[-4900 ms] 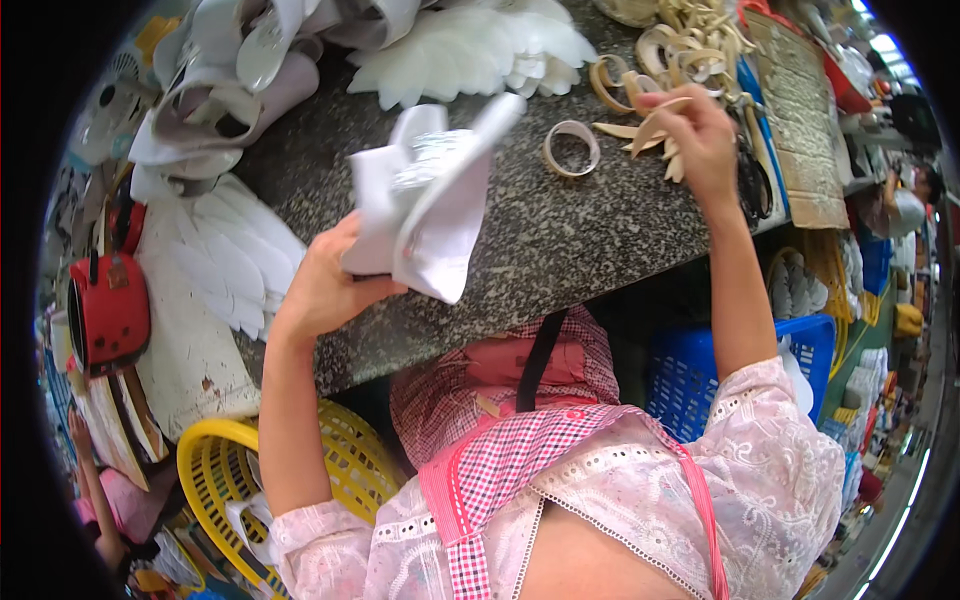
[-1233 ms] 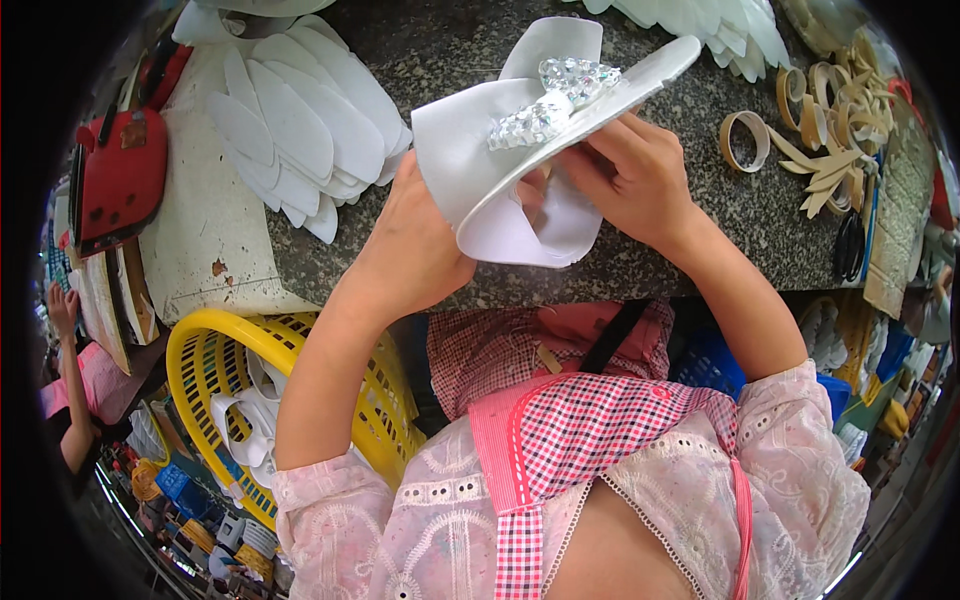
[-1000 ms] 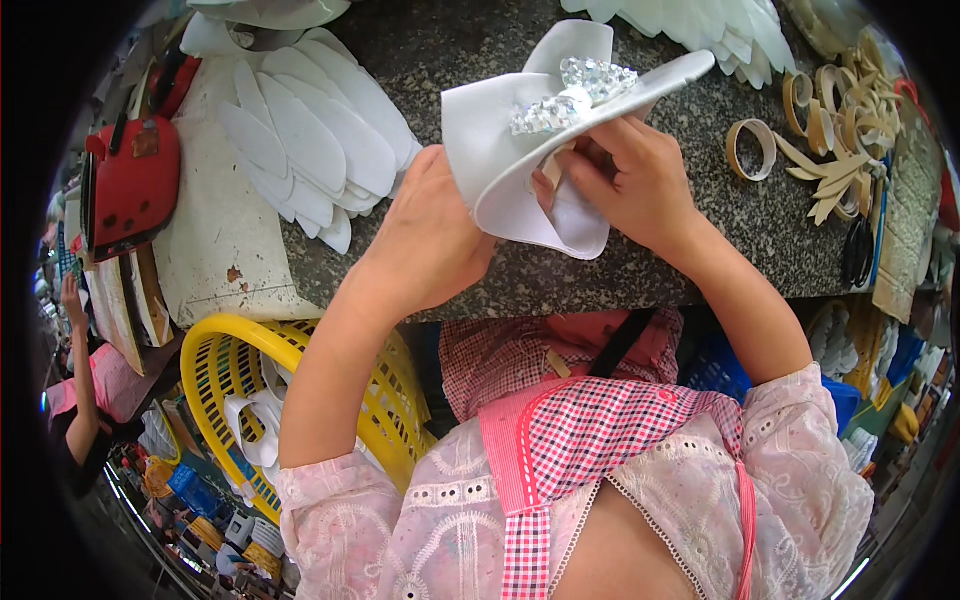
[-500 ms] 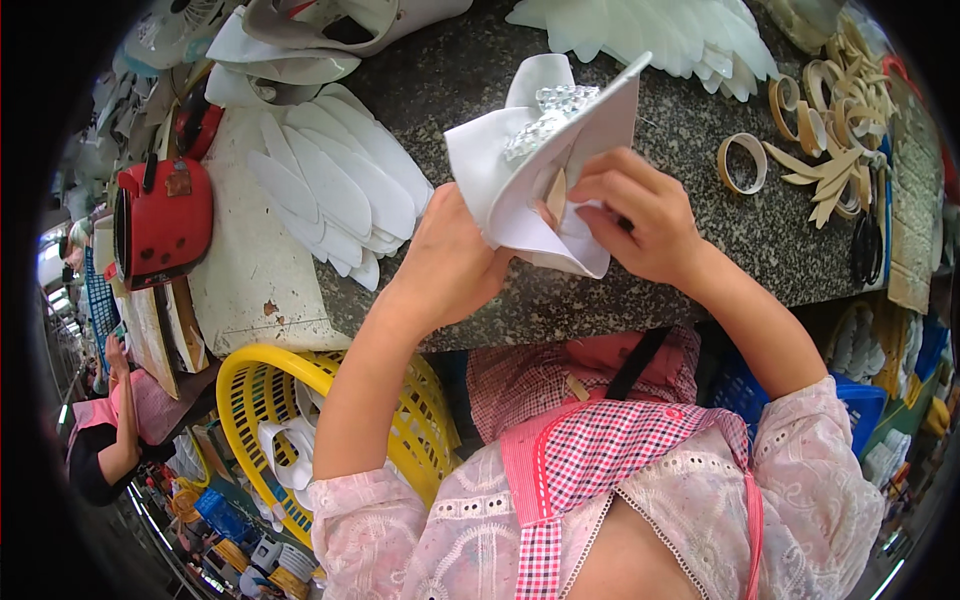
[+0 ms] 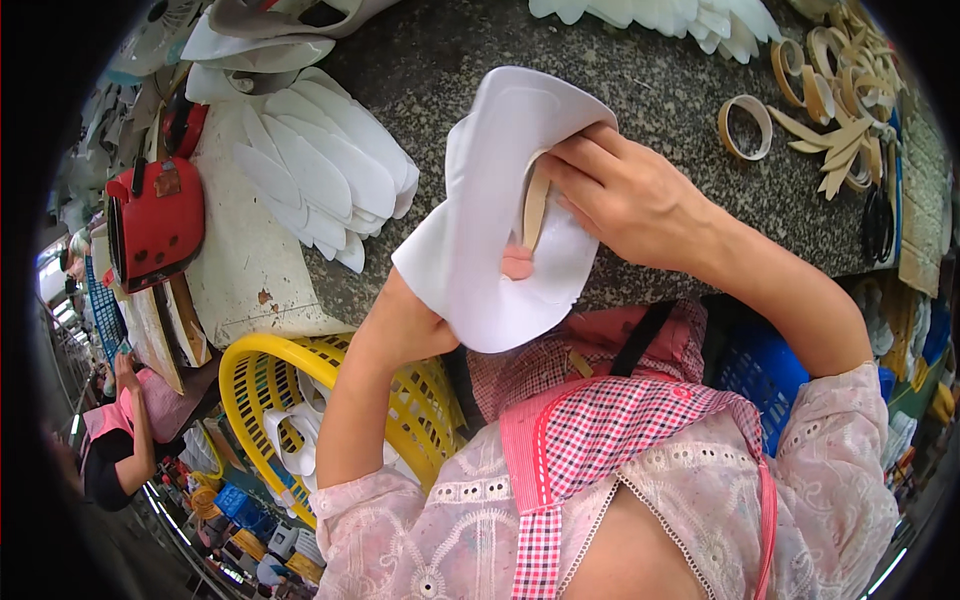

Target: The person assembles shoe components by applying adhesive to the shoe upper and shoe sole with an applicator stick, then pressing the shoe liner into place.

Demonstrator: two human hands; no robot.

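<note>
A white shoe upper (image 5: 500, 190) is held up over the near edge of the stone worktop, its smooth inner side facing me. My left hand (image 5: 405, 322) grips it from behind at the lower left, most of its fingers hidden; a fingertip shows through the opening. Along that opening runs a narrow tan strip (image 5: 536, 212). On the right, the fingers of my right hand (image 5: 625, 195) are closed on the upper, by the strip's top end. The rhinestone trim is turned out of sight.
White oval pieces (image 5: 320, 165) lie fanned out at left, near a red machine (image 5: 158, 225). Tan strips and a tape ring (image 5: 745, 127) sit at right, with black scissors (image 5: 878, 225). Below the worktop stands a yellow basket (image 5: 240, 400) holding white uppers. Another person (image 5: 125, 430) works at far left.
The upper has been turned so its inside faces me and the rhinestones are hidden. Both hands moved with it; my left hand went lower and my right hand now reaches over its edge.
</note>
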